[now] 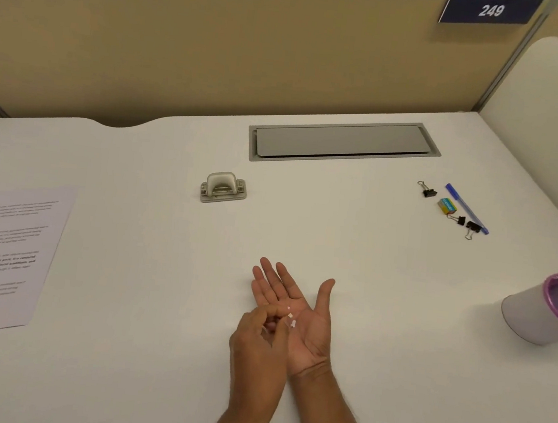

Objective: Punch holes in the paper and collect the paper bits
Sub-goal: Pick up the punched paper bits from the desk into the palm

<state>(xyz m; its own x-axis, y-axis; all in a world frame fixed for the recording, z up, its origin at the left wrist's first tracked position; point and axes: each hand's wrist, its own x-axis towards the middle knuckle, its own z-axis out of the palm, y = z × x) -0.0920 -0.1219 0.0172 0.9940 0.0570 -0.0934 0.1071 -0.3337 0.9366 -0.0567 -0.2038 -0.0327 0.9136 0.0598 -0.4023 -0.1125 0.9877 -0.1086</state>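
My right hand (313,332) lies palm up and flat just above the white desk (379,325), fingers straight. A few small white paper bits (290,316) sit on its palm. My left hand (253,346) is beside it with curled fingers, its fingertips pinching a paper bit at the edge of the right palm. The grey hole punch (224,187) stands untouched farther back on the desk. The printed paper sheet (8,251) lies flat at the left edge, away from both hands.
A white cup with a purple rim (543,308) lies tilted at the right edge. Back right are binder clips (429,192), a blue pen (467,208) and a small yellow box (447,206). A grey cable cover (343,142) sits by the partition.
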